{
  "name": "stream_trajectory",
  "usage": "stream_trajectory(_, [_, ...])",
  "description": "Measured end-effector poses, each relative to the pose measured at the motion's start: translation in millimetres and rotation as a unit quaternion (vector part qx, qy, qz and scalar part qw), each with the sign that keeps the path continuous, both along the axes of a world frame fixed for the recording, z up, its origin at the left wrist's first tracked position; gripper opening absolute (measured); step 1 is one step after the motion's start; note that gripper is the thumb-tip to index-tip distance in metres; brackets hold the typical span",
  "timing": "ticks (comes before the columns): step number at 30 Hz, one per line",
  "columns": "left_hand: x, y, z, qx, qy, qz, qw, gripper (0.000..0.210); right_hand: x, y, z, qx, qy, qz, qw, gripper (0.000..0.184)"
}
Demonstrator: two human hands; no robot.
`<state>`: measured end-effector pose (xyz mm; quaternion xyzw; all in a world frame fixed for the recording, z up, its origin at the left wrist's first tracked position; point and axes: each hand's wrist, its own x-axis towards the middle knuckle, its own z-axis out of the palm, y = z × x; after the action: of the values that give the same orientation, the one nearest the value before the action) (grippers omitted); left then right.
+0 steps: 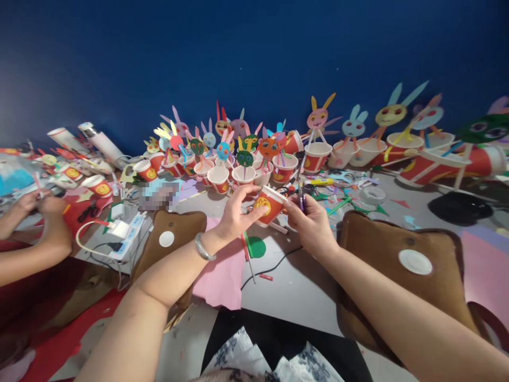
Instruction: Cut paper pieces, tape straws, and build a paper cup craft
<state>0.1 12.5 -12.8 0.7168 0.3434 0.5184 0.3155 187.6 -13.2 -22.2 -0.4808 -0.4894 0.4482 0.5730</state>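
Observation:
My left hand (238, 212) is closed around a red paper cup (269, 206) with a yellow print and white rim, tilted above the table. My right hand (312, 220) grips scissors (302, 200) with a dark purple handle, pointing upward. Its thumb and fingertips also touch the cup's right side. A white strip (278, 228) shows just below the cup; I cannot tell whether it is attached. Beneath my hands lie a green paper circle (256, 247), pink paper (222, 273) and a small red piece (266, 277).
Paper cups with rabbit-faced figures (244, 159) line the back by the blue wall. Colored scraps and a tape roll (374, 195) lie at right. Brown cushions (401, 265) flank my arms. A power strip (129, 239) with cables lies left, near another person's hands (43, 204).

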Motion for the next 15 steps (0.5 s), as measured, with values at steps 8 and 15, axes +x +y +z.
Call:
stream_trajectory(8, [0.4, 1.5, -13.5, 0.189, 0.137, 0.037, 0.972, 0.062, -6.0, -12.5, 8.1, 0.025, -0.095, -0.034, 0.995, 0.031])
stream_trajectory(15, [-0.2, 0.3, -16.1, 0.097, 0.127, 0.02, 0.987, 0.056, -11.4, -23.3, 12.7, 0.017, -0.058, 0.055, 0.997, 0.04])
